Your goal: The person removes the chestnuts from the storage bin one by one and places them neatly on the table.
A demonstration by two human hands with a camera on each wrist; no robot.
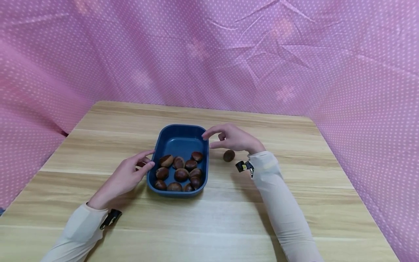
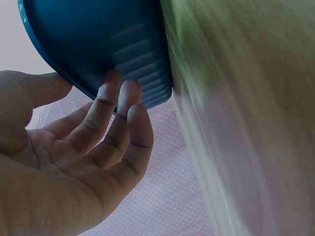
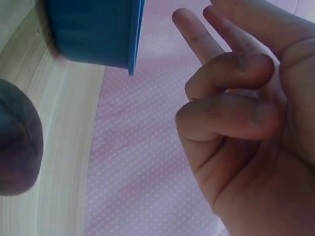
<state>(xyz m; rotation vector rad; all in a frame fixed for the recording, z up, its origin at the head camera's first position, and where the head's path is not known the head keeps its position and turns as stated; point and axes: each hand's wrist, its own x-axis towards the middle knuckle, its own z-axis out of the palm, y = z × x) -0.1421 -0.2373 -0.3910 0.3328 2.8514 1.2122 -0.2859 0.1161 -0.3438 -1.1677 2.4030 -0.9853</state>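
Left hand: fingers relaxed and slightly bent, holding nothing; the left hand point(image 1: 126, 178) has its thumb tip at the container's rim and its fingertips by the outer wall.
Right hand: thumb and forefinger reach out, two other fingers fold toward the palm, nothing held; the right hand point(image 1: 234, 137) is at the opposite long side, and whether it touches the rim is hard to tell.
Blue container: on the table point(image 1: 163, 229) between the two hands, the blue container point(image 1: 178, 145) looks like stiff, smooth plastic, probably light in itself and a little slippery.
Chestnuts: inside, to the near side of the right hand, the chestnuts point(image 1: 181, 175) look hard, glossy and apt to roll; their load likely makes that end heavier.
Loose chestnut: on the table just to the near side of the right hand, the loose chestnut point(image 1: 229, 155) would suit a thumb-and-finger pinch across its rounded sides.
Container hold: both long walls under the rim, nearer the loaded end, should balance best.
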